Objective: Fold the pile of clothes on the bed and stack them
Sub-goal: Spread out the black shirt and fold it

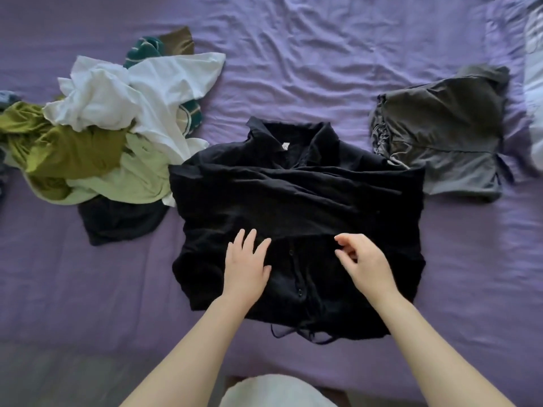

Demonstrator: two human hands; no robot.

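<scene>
A black shirt (296, 201) lies mid-bed (293, 54), collar far, sleeves crossed over its chest. The left hand (245, 267) rests flat on the near part with fingers spread, gripping nothing. The right hand (364, 261) hovers just above the sleeve edge, fingers loosely curled and apparently empty, so neither grip has cloth.

The step looks like smoothing before the hem is folded up. To do it well, press the creases outward, tuck the loose tie (299, 333) at the near hem inside, then bring the hem up to the collar in line.

The unfolded pile (102, 127) sits left; a folded grey garment (440, 136) lies right. No containers are in view.
</scene>
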